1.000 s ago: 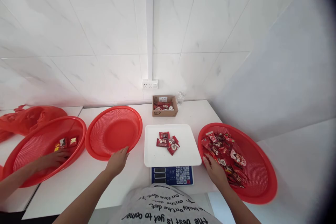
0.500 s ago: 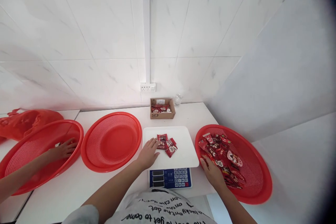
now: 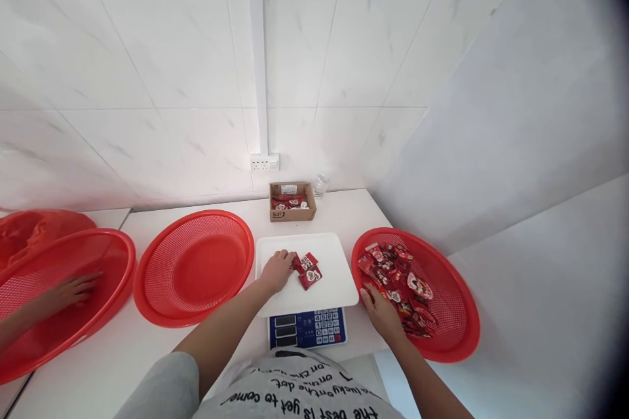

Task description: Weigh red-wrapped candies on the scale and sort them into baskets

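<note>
My left hand (image 3: 278, 271) is over the left part of the white tray (image 3: 331, 294) of a scale. Its fingers are curled onto a small red packet (image 3: 296, 263), which is partly hidden by the fingertips. Two more red packets with white print (image 3: 310, 276) lie overlapping on the tray, just right of that hand. At the near left rim of the right red basket (image 3: 462, 314) is my right hand (image 3: 384, 315), with thumb and fingers apart beside the heaped red packets (image 3: 400, 285). I see nothing held in it.
Below the tray is the scale's blue keypad panel (image 3: 307, 328). Behind it stand a cardboard box (image 3: 293, 215) of packets and a clear cup (image 3: 320, 186). A red basket (image 3: 194, 268) sits left; another person's hand (image 3: 76, 291) reaches into the far-left basket (image 3: 118, 255).
My left hand has curled its fingers onto packets at the left of the tray group, where it lay flatter before. My right hand stays by the basket rim. The view has shifted slightly right.
</note>
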Available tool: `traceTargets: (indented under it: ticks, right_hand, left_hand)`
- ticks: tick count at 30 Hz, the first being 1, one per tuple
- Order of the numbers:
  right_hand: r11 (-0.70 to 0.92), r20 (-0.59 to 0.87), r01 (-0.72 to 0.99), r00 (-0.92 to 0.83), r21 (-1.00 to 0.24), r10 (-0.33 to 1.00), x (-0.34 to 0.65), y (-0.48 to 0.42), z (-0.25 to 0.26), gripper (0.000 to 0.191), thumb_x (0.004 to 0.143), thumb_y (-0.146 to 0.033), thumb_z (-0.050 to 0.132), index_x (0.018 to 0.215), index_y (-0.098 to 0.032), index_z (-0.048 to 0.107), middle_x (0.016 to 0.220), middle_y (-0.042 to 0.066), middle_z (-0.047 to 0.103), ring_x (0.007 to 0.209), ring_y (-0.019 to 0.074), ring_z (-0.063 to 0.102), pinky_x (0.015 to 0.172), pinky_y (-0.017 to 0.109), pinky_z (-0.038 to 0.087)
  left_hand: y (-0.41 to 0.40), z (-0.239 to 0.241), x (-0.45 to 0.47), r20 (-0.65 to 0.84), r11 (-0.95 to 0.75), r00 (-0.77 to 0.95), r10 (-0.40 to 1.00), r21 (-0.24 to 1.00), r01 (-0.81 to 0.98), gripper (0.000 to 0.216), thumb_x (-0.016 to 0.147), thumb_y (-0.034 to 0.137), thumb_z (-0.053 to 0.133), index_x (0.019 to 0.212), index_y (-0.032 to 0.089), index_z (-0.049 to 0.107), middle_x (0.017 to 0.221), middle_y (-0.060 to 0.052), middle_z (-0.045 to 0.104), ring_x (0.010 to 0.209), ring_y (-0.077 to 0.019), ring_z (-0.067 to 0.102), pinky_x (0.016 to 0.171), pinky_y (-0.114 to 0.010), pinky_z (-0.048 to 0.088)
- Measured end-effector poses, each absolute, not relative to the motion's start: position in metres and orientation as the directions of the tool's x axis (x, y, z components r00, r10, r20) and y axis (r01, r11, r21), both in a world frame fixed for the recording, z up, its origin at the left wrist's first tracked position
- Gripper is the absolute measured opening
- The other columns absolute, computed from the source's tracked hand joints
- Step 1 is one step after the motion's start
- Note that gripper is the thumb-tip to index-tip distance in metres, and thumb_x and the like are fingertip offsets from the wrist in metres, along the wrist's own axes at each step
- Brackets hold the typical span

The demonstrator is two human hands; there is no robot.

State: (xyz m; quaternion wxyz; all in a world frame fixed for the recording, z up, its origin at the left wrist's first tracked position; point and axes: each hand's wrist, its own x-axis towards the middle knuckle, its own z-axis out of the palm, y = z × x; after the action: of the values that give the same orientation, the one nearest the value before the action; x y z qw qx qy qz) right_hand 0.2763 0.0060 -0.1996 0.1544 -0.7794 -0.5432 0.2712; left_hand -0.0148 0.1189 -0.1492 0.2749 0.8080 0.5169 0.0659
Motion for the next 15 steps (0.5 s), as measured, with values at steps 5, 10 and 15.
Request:
traceTargets:
  ticks: [5,10,15]
  right_hand:
    - [-0.361,-0.256,0.768,0.261,-0.529,0.931,0.2776,0.0058,-0.2016,0.062,0.085,-0.054,0.021,0.123,-0.015,0.05,0.126,0.013,0.055,0.115,0.0267,0.051,0.096,0.038,0.037]
    - [-0.359,-0.25,0.769,0.263,-0.53,0.932,0.2776,0.0055,-0.2018,0.06,0.086,-0.053,0.023,0.124,-0.015,0.05,0.124,0.012,0.056,0.114,0.0259,0.051,0.096,0.037,0.037]
    - [-0.355,-0.232,0.765,0.271,-0.537,0.934,0.2758,0.0058,-0.198,0.06,0.085,-0.053,0.024,0.122,-0.015,0.052,0.123,0.012,0.057,0.111,0.0244,0.054,0.093,0.036,0.04]
  left_hand:
    - [0.1182,-0.147,-0.0146,-0.198,-0.15,0.319,0.927,0.582,0.799,0.028,0.081,0.015,0.046,0.107,0.021,0.052,0.107,-0.008,0.058,0.101,-0.0209,0.052,0.08,-0.03,0.04]
    - [0.1204,-0.1458,-0.015,-0.256,0.018,0.197,0.946,0.65,0.76,0.027,0.082,0.015,0.045,0.107,0.023,0.049,0.098,-0.006,0.065,0.085,-0.0184,0.06,0.069,-0.027,0.041]
    - [0.1208,-0.1432,-0.0129,-0.258,0.079,0.145,0.955,0.693,0.716,0.028,0.085,0.016,0.041,0.111,0.022,0.047,0.1,-0.007,0.065,0.084,-0.0161,0.061,0.067,-0.025,0.042]
